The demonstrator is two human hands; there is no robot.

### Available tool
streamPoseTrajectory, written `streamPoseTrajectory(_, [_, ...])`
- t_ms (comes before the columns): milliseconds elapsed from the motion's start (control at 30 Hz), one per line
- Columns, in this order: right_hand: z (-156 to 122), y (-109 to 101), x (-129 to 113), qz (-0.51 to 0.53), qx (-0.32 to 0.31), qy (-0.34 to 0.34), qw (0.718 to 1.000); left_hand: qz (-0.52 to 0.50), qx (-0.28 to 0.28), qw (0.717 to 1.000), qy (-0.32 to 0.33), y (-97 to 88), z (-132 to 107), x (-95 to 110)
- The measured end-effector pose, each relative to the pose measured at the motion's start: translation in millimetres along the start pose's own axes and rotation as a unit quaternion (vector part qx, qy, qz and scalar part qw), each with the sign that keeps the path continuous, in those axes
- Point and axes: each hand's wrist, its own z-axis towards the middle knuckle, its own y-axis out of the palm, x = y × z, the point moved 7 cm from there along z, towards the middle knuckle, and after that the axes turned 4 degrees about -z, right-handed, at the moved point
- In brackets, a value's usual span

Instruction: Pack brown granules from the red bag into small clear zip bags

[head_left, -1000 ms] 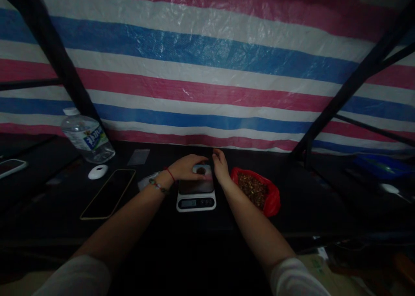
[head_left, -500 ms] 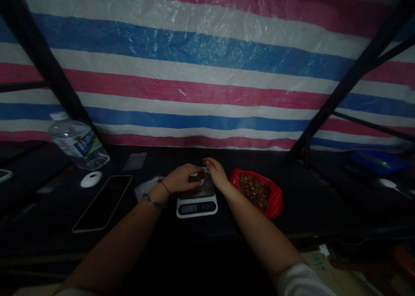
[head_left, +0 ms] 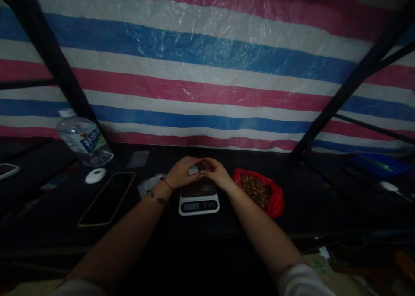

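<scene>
Centre of frame: left hand [head_left: 180, 172] and right hand [head_left: 216, 173] meet fingertip to fingertip just above the scale [head_left: 199, 199]. Both are curled nearly closed, with the fingers pinched on a small packet [head_left: 201, 166] of brown pieces held between them. The light is too dim to show whether the packet's mouth is open. The left wrist carries a red cord and a bead bracelet. The scale is white-bodied with a dark platform and a display facing the lower edge; it sits on the dark table [head_left: 311, 201], directly below the hands. Right of centre, just beside the scale: a red bag [head_left: 276, 203], mouth open, filled with brown pieces. Left of the scale, partly behind the left wrist: clear packets [head_left: 147, 184]. Lower left: a phone [head_left: 106, 193], face up with a dark screen. Above it: a white round object [head_left: 95, 175] and a water bottle [head_left: 83, 137] with a blue label. Between the bottle and the hands, an empty clear pouch [head_left: 138, 159] lies flat. Upper frame: a striped tarp [head_left: 207, 71] in pink, blue and white, crossed by dark poles.
</scene>
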Motion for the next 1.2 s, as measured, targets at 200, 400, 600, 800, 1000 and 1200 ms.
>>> streamPoseTrajectory(200, [2.7,-4.1,-4.0,0.061,0.061,0.018,0.996,-0.013,0.045,0.999,0.002,-8.3,-2.6,3.0])
streamPoseTrajectory(400, [-27.5,-55.4,-54.5,0.086,0.115,0.009,0.990,-0.011,0.103,0.993,-0.051,-19.8,-5.0,-10.0])
streamPoseTrajectory(600, [-87.7,-148.6,-70.1,-0.255,0.141,0.066,0.954,0.026,0.108,0.989,-0.098,-21.0,-1.7,-15.0])
streamPoseTrajectory(800, [-126.6,-183.2,-50.6,-0.475,0.069,0.093,0.873,0.046,0.125,0.974,-0.182,-25.1,-4.6,-27.8])
streamPoseTrajectory(1000, [-136.4,-186.0,-53.4,-0.531,0.055,0.052,0.844,0.047,0.115,0.973,-0.197,-23.9,-5.5,-30.6])
streamPoseTrajectory(1200, [-139.4,-190.6,-52.6,-0.494,0.118,0.074,0.858,0.045,0.104,0.974,-0.195,-21.4,-4.7,-29.6])
